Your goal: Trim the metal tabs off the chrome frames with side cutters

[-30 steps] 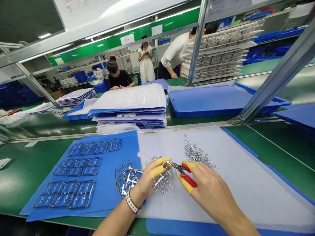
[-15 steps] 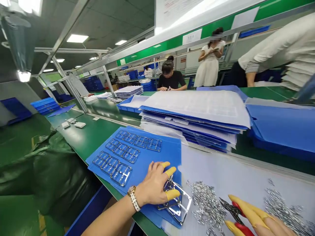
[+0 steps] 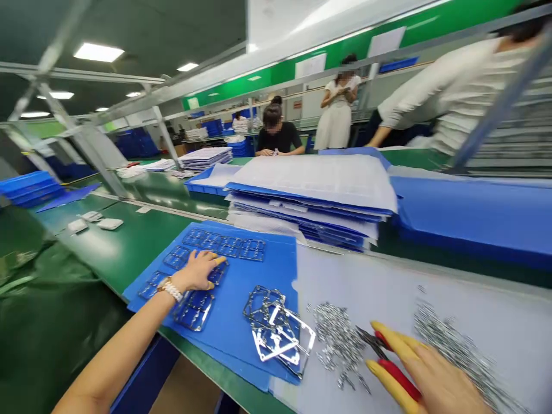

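My left hand (image 3: 199,271), with yellow finger covers and a watch at the wrist, reaches over rows of metal frames on a blue sheet (image 3: 241,276). Its fingers are spread around a frame (image 3: 219,272) in the middle row; whether they grip it is unclear. Another frame (image 3: 195,310) lies just below the hand. Shiny loose frames (image 3: 280,333) overlap in a heap at the sheet's right side. My right hand (image 3: 431,368), also in yellow finger covers, is closed on red-handled pliers (image 3: 399,376). Their dark jaws point at a pile of small silver pieces (image 3: 338,333).
A second silver pile (image 3: 457,339) lies on white sheeting to the right. Behind stand stacked white and blue sheets (image 3: 310,178) and a blue bin (image 3: 474,213). Small white objects (image 3: 110,223) rest on the green table (image 3: 142,236). Other people are across the bench.
My left hand has moved left from the loose frames to the rows, leaving the heap uncovered. The right hand still holds the pliers by the silver pieces. The view has shifted right.
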`<control>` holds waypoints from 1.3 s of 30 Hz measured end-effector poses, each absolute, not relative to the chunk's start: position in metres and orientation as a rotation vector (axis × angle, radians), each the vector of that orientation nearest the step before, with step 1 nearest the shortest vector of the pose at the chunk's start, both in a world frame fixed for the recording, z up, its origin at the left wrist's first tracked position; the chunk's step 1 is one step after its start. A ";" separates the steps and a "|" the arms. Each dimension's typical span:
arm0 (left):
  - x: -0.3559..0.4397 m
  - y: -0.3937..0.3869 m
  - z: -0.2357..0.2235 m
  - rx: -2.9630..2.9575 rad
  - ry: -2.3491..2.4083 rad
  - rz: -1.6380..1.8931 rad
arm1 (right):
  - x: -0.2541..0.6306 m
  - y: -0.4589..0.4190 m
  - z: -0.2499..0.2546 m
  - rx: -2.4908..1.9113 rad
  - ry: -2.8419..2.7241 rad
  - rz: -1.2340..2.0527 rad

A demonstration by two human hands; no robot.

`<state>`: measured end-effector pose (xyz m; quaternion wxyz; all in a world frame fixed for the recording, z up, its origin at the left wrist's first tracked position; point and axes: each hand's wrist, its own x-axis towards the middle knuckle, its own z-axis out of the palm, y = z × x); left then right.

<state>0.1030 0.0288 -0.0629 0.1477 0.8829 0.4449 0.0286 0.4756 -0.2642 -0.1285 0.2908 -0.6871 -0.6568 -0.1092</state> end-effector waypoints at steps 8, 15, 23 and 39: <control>0.126 0.017 -0.025 1.775 0.884 0.787 | 0.467 -0.285 -0.087 -2.132 -1.535 -0.114; 0.245 -0.080 -0.030 0.719 0.357 0.767 | 0.449 -0.277 -0.077 -2.072 -1.671 0.009; 0.321 -0.128 -0.057 0.498 0.276 0.439 | 0.419 -0.264 -0.047 -1.965 -1.729 -0.362; 0.324 -0.125 -0.082 0.630 0.344 0.522 | 0.406 -0.240 -0.048 -1.997 -1.744 -0.552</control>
